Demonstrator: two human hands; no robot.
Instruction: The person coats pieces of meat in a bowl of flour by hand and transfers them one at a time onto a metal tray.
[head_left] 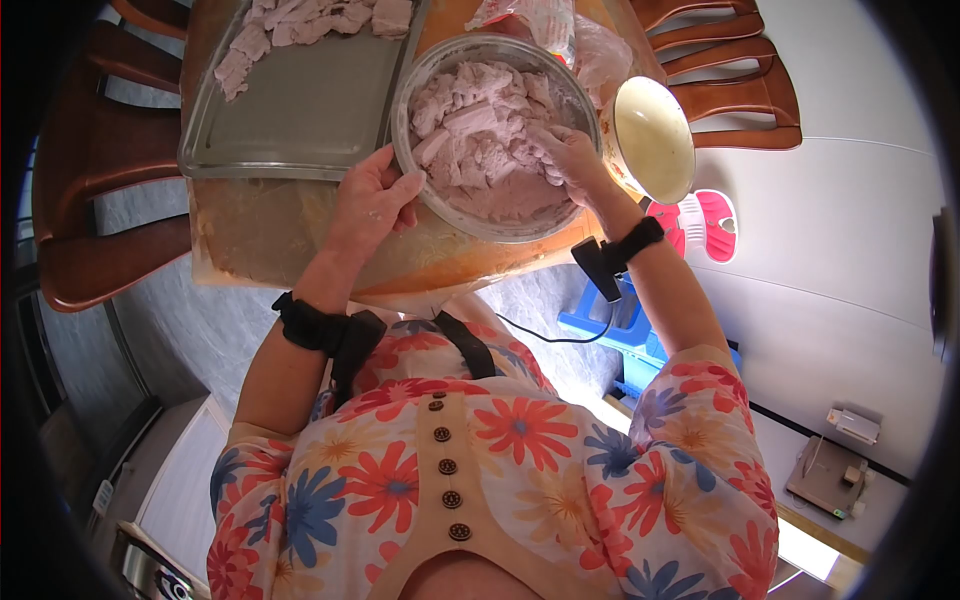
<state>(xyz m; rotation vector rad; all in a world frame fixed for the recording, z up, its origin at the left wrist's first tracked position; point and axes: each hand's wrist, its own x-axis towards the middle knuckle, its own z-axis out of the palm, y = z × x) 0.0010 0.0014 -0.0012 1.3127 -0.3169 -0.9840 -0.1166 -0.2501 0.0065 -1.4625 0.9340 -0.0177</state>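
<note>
Well, left hand [372, 205] is clasping near-left rim of round bowl [480, 229], thumb outermost — firm bracing is helping. Right hand [572, 160] is curling into pinkish paste [470, 125] inside bowl over table [270, 225] — cannot tell whether fingers are gripping any.

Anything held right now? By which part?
The bowl, by its left rim, in the left hand. The right hand is at the pink mass inside; whether it grips any can't be told.
</note>
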